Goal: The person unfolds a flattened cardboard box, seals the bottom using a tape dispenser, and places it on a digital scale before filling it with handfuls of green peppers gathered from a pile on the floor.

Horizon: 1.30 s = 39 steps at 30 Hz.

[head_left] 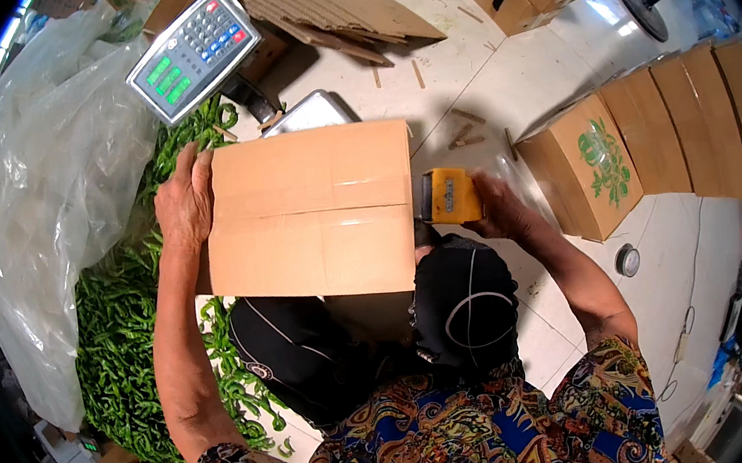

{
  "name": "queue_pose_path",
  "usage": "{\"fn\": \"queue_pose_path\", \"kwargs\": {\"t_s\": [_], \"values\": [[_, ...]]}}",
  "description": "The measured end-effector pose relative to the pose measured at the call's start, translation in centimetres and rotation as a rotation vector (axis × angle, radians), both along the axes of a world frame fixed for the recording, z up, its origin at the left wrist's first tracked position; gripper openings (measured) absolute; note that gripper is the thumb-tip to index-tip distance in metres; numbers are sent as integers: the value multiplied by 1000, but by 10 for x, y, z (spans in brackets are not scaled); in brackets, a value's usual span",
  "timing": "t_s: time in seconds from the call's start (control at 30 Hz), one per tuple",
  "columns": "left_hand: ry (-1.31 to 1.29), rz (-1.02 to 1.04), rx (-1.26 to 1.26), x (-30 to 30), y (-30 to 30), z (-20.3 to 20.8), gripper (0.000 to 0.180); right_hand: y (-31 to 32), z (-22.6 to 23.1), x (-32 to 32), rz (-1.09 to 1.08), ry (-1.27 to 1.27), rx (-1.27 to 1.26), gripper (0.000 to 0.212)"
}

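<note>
One closed box (314, 212) is seen in the head view, resting on the knees with its taped seam running left to right. Its left edge is gripped by the left hand (185, 200), fingers curled over the far corner. At the right edge a yellow tape dispenser (449, 195) is clasped by the right hand (501, 207), fingers wrapped round it. Green peppers (124, 351) and a plastic bag (56, 194) crowd the left; a scale (195, 52) stands beyond. Open floor (510, 88) lies far right, bounded by a row of cartons (654, 144).
</note>
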<state>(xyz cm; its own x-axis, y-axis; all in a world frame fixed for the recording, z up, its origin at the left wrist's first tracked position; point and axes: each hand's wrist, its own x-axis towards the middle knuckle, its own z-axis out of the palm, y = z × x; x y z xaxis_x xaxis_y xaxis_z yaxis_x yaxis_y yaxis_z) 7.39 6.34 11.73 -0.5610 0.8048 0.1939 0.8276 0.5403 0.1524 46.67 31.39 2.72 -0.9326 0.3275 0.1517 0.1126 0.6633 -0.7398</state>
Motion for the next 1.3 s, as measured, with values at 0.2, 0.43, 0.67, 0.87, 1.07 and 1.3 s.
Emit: {"fn": "queue_pose_path", "kwargs": {"t_s": [0.2,0.43,0.67,0.87,1.07,1.3], "values": [[-107,91,40,8,8,8,46,7,-39,41,-70,-187,120,51],[-52,67,-2,2,7,1,48,12,-33,84,-173,-218,73,48],[-129,130,29,18,14,14,46,-1,13,59,-155,-393,180,42],[-78,130,13,11,5,20,46,-10,76,-43,22,-812,248,34],[-183,139,82,23,20,6,45,-17,-51,-64,70,-764,394,25],[-316,204,88,13,15,22,50,36,-90,29,-191,-892,-123,59]]}}
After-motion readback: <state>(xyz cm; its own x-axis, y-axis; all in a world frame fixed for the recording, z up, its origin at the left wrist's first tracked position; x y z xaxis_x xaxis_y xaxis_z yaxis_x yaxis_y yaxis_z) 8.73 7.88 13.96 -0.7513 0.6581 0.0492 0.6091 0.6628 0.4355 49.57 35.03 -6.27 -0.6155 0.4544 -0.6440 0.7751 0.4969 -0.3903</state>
